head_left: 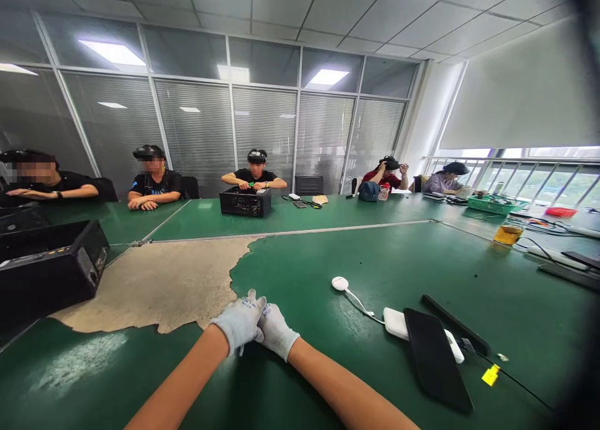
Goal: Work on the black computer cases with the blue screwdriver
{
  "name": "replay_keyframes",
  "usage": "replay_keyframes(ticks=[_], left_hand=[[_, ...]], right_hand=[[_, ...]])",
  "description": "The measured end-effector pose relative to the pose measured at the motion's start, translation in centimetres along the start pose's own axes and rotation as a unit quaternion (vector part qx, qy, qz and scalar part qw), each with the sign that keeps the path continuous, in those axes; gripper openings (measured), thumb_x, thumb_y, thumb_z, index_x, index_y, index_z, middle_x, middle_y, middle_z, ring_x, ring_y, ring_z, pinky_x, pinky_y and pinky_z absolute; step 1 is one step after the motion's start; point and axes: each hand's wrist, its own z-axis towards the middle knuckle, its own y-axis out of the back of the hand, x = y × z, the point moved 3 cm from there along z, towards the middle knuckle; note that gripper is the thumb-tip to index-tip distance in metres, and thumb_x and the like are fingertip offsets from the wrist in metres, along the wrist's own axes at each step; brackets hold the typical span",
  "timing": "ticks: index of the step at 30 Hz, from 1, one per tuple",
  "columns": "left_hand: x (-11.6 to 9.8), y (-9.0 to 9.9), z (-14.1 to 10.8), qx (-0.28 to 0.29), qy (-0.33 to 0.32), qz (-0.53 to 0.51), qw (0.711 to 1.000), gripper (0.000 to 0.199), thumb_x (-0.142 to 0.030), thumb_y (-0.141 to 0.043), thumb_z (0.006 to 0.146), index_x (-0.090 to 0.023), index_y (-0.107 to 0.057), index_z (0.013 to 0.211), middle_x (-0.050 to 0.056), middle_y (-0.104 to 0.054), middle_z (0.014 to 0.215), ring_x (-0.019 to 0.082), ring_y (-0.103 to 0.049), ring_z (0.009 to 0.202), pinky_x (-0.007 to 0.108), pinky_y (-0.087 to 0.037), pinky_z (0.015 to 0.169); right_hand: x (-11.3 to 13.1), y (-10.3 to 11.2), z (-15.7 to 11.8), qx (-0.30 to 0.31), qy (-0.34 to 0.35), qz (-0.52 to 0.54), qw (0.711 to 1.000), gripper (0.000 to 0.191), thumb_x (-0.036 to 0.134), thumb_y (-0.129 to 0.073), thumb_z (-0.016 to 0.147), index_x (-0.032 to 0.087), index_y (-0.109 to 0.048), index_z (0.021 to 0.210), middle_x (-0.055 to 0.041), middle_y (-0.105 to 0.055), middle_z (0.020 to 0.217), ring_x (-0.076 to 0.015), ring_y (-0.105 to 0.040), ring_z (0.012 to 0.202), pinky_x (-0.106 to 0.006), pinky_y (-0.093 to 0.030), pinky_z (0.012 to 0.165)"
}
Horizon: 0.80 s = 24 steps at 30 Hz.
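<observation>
Both hands wear pale gloves and rest together on the green table [300, 255], by the edge of a bare tan patch [164, 280]. My left hand [241, 320] lies against my right hand [276, 331], with their fingers pressed together and partly overlapping. No object shows between them; whether anything is hidden there cannot be seen. To their right lie a white round puck [340, 284] on a cable, a white power bank [396, 323] and a black phone [438, 358] resting partly on a white piece.
A black case [51, 267] stands at the left. Across the table a person handles something over a black box [246, 202]; several other people sit around. A green basket [497, 205] and a cup of amber liquid [509, 232] stand at the right. A black bar [454, 322] lies behind the phone.
</observation>
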Motion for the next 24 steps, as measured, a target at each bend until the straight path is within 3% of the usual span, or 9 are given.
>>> replay_keyframes(ticks=[4,9,13,18,24], left_hand=[[-0.2,-0.1,0.0,-0.001,0.001,-0.003,1.0,0.086,-0.033,-0.083,0.076,-0.019,-0.046,0.153,0.028,-0.034,0.162,0.041,-0.057,0.133,0.05,-0.05,0.107],[-0.3,0.1,-0.4,-0.019,-0.005,-0.005,1.0,0.079,-0.032,-0.081,0.077,-0.018,-0.05,0.149,0.027,-0.041,0.158,0.038,-0.061,0.129,0.047,-0.051,0.106],[-0.4,0.1,-0.6,-0.023,0.007,0.004,1.0,0.078,-0.033,-0.081,0.077,-0.018,-0.051,0.147,0.027,-0.038,0.16,0.039,-0.06,0.13,0.047,-0.05,0.106],[-0.3,0.1,-0.4,-0.014,0.004,0.019,1.0,0.077,-0.033,-0.081,0.077,-0.017,-0.051,0.147,0.028,-0.039,0.159,0.039,-0.06,0.129,0.047,-0.051,0.104],[-0.4,0.0,-0.2,-0.013,0.009,0.02,1.0,0.073,-0.032,-0.082,0.077,-0.016,-0.054,0.144,0.028,-0.04,0.159,0.039,-0.064,0.125,0.047,-0.053,0.102]], right_hand=[[-0.2,-1.1,0.1,0.003,-0.006,-0.015,1.0,0.04,0.031,-0.071,0.082,0.017,-0.068,0.119,-0.0174,-0.073,0.118,-0.0358,-0.07,0.097,-0.04,-0.059,0.072],[-0.5,-2.3,0.4,-0.01,-0.007,-0.008,1.0,0.027,0.023,-0.071,0.079,0.016,-0.07,0.105,-0.0143,-0.076,0.106,-0.0321,-0.069,0.091,-0.037,-0.057,0.071],[-0.4,-2.1,0.4,0.021,0.005,-0.017,1.0,0.031,0.025,-0.069,0.082,0.015,-0.069,0.111,-0.016,-0.074,0.112,-0.0327,-0.068,0.098,-0.04,-0.058,0.079],[-0.4,-1.9,0.3,-0.014,0.038,0.011,0.999,0.048,0.03,-0.07,0.084,0.015,-0.062,0.129,-0.0193,-0.068,0.129,-0.0355,-0.067,0.106,-0.042,-0.059,0.08],[-0.9,-2.9,0.2,-0.015,0.029,0.038,0.999,0.038,0.027,-0.07,0.078,0.015,-0.067,0.114,-0.0175,-0.072,0.116,-0.0348,-0.068,0.102,-0.043,-0.058,0.082]])
